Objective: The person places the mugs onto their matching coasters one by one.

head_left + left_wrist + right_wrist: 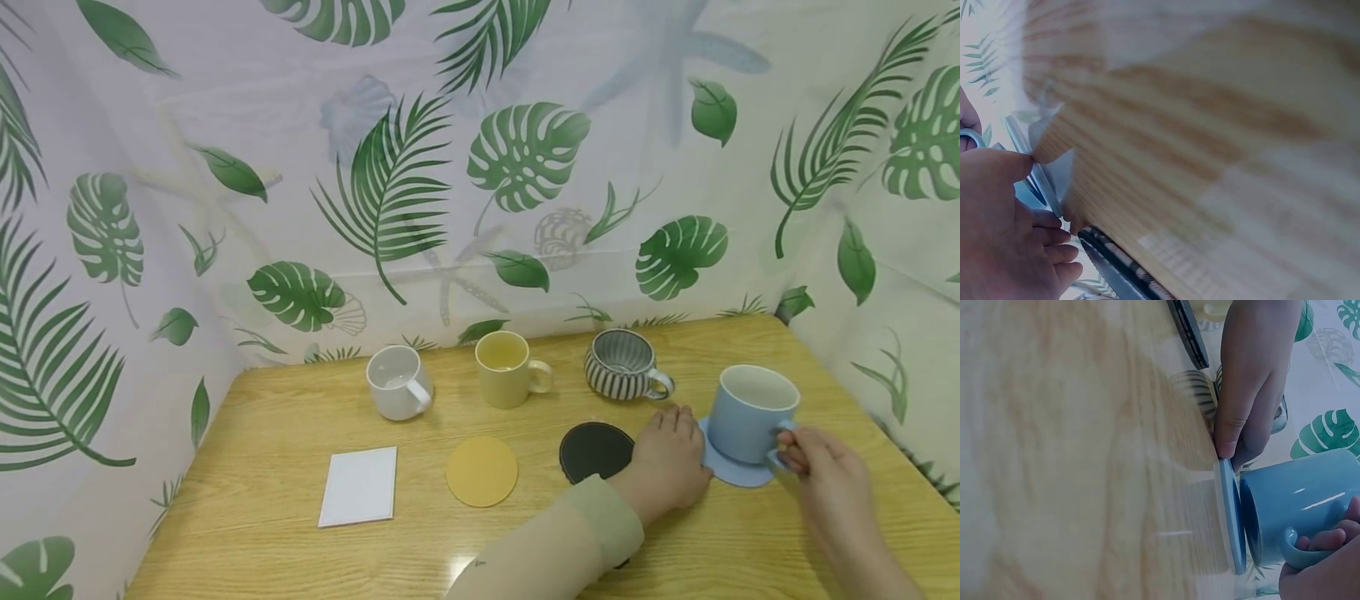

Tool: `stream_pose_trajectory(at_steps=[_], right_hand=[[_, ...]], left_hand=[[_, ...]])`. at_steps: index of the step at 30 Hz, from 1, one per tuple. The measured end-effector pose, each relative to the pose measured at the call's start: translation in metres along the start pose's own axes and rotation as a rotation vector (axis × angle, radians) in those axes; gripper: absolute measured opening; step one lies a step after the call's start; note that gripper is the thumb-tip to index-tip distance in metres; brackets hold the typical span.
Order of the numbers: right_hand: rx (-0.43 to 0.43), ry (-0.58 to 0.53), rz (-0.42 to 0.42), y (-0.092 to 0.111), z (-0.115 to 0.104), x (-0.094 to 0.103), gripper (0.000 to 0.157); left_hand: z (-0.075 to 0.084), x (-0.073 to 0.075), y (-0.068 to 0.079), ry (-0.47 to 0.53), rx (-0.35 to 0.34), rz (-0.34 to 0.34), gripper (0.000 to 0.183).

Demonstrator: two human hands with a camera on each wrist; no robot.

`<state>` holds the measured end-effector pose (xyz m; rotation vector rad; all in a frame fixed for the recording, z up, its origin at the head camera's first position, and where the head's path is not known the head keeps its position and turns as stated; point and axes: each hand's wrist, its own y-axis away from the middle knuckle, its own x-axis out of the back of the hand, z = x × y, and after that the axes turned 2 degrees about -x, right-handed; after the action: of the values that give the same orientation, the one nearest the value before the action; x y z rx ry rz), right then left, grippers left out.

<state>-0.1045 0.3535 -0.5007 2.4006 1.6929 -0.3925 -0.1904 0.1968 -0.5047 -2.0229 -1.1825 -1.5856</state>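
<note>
My right hand (832,479) grips the handle of a light blue mug (750,412), fingers curled through it. The mug is upright, its base close over a round blue coaster (738,473); a thin gap shows between them in the right wrist view. On the coaster's left edge, my left hand (671,458) touches it with the thumb, its fingers fairly straight and pointing away from me. The left wrist view shows that thumb (1019,165) at the rim of the coaster. Partly behind the left forearm lies a round black coaster (592,450).
Along the back stand a white mug (393,392), a yellow mug (501,379) and a striped grey cup (618,371). A square white coaster (360,487) and a round yellow coaster (482,472) lie in front on the wooden table (262,467). Leaf-patterned cloth (420,208) hangs behind.
</note>
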Motion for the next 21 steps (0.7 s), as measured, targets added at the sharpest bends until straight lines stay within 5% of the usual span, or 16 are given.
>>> stream_pose_trajectory(at_steps=[12, 21], right_hand=[[-0.127, 0.149, -0.015, 0.004, 0.003, 0.009, 0.046], [-0.083, 0.153, -0.068, 0.002, 0.01, 0.012, 0.043]], left_hand=[[0.001, -0.003, 0.001, 0.0, 0.002, 0.018, 0.072], [0.001, -0.002, 0.001, 0.011, 0.003, 0.004, 0.072]])
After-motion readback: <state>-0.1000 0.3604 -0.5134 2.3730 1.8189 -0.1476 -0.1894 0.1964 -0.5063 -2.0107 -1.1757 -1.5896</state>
